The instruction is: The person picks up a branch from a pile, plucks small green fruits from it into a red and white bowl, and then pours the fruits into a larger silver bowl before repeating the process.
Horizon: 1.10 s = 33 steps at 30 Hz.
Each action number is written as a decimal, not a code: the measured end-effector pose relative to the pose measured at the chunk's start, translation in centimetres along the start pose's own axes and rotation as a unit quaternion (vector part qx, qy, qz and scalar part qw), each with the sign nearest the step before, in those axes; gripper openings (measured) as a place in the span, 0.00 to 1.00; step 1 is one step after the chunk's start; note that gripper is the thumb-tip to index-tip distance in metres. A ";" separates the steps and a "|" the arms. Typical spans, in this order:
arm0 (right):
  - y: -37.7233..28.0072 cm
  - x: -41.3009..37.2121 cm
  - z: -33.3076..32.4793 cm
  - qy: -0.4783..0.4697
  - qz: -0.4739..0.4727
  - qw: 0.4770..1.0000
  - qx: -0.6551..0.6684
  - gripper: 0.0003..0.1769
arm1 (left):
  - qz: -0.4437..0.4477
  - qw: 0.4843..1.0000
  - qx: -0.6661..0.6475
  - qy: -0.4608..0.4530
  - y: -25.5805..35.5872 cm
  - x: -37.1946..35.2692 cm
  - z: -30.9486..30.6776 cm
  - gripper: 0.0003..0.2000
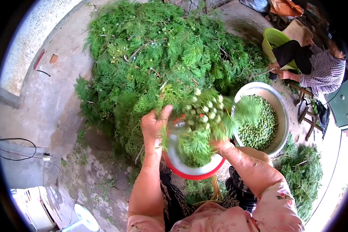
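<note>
In front of me is a feathery green conifer branch (199, 141) with a cluster of pale green, round cones (207, 108), smeared by motion in places. My left hand (154, 123) is closed at the left side of this greenery, thumb upward; its fingers are mostly hidden. On the other side my right hand (222, 146) grips the branch from below, with foliage covering most of its fingers. Beneath both hands stands a white basin with a red rim (193, 176), partly hidden by the branch. Close to my right hand is a large metal basin (284, 112) holding many small green cones (259, 125).
A large heap of cut conifer branches (154, 50) lies ahead, with more branches (301, 170) at right. Another person (323, 71) sits at right beside a yellow-green tub (272, 38) and wooden stool (309, 120). A fan (85, 218) and cable (17, 149) are at left.
</note>
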State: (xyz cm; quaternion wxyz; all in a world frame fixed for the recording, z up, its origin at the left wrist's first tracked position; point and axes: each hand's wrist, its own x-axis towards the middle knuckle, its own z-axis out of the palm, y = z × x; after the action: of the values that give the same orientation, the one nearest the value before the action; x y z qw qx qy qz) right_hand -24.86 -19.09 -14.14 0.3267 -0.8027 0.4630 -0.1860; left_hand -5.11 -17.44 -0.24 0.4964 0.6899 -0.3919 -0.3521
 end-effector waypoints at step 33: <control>-12.0 -0.9 -7.3 -0.050 -0.122 0.985 0.110 0.07 | 0.146 0.967 0.163 0.128 -0.2 1.8 0.3 0.13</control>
State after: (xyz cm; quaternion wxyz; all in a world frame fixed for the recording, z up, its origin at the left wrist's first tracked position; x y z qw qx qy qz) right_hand -22.24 -16.56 -0.54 0.4100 -0.8209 0.3213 -0.2341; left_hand -4.55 -19.12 -0.69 0.4696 0.7361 -0.4735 -0.1163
